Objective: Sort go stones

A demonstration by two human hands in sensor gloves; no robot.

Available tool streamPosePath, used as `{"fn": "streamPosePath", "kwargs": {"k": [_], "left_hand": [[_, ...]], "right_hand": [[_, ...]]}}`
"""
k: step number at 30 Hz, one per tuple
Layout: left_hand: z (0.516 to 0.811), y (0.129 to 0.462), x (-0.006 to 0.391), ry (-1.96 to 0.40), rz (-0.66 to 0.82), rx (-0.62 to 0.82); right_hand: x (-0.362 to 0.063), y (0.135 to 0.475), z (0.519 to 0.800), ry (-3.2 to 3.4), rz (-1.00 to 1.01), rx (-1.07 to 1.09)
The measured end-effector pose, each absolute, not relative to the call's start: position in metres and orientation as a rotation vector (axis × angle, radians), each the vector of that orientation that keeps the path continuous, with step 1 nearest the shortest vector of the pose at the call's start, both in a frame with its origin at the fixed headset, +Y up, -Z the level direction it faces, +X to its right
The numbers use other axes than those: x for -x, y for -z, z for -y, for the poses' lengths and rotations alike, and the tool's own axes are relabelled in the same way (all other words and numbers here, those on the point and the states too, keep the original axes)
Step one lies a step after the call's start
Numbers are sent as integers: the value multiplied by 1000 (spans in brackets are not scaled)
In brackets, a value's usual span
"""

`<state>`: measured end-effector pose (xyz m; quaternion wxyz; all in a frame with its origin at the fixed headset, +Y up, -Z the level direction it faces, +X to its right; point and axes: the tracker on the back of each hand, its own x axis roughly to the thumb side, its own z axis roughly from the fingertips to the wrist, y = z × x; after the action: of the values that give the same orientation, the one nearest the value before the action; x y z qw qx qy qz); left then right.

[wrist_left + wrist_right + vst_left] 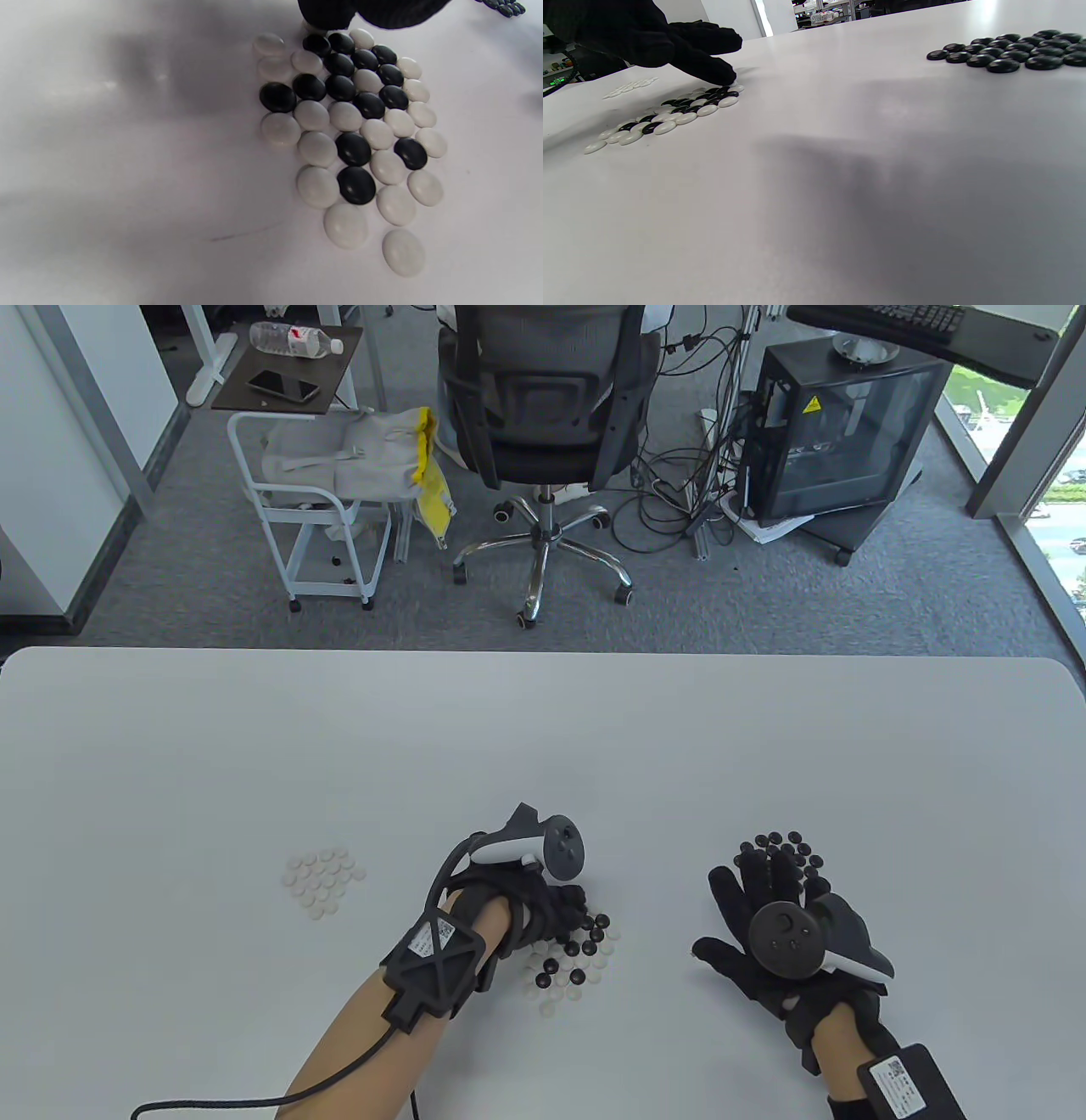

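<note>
- Worktop [543, 746]: white, smooth, rounded far corners.
- Mixed stones [573, 959]: black and white in one flat, close-packed patch, single layer, directly under the left grip [543, 899], whose fingertips [326, 15] touch its far edge.
- White stones [322, 882]: small tidy cluster, well to the left of the left grip.
- Black stones [785, 853]: tight cluster just beyond the right grip [764, 899]; straight fingers partly cover it.
- Bare worktop between the two grips.
</note>
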<state>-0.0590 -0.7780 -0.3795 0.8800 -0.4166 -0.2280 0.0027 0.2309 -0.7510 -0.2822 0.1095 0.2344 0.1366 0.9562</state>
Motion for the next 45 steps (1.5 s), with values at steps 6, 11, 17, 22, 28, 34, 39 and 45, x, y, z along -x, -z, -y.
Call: {"fn": "streamPosePath", "kwargs": {"k": [6, 11, 17, 22, 28, 34, 39, 45], "left_hand": [[770, 397, 89, 20, 319, 841], [763, 401, 139, -9, 188, 885], [759, 393, 195, -36, 82, 910], [756, 383, 230, 16, -5, 907], [757, 375, 265, -19, -84, 908], [755, 373, 277, -36, -111, 893], [740, 371, 262, -71, -29, 815], [718, 359, 207, -78, 197, 746]], "right_hand": [[-235, 282, 750, -2809, -398, -680], [-237, 282, 750, -2808, -394, -678], [-238, 282, 749, -2810, -402, -679], [-237, 282, 750, -2817, -420, -676], [-234, 283, 752, -2817, -445, -672], [-231, 283, 753, -2814, -456, -672], [-229, 284, 754, -2814, -458, -673], [-229, 284, 754, -2819, -435, -671]]}}
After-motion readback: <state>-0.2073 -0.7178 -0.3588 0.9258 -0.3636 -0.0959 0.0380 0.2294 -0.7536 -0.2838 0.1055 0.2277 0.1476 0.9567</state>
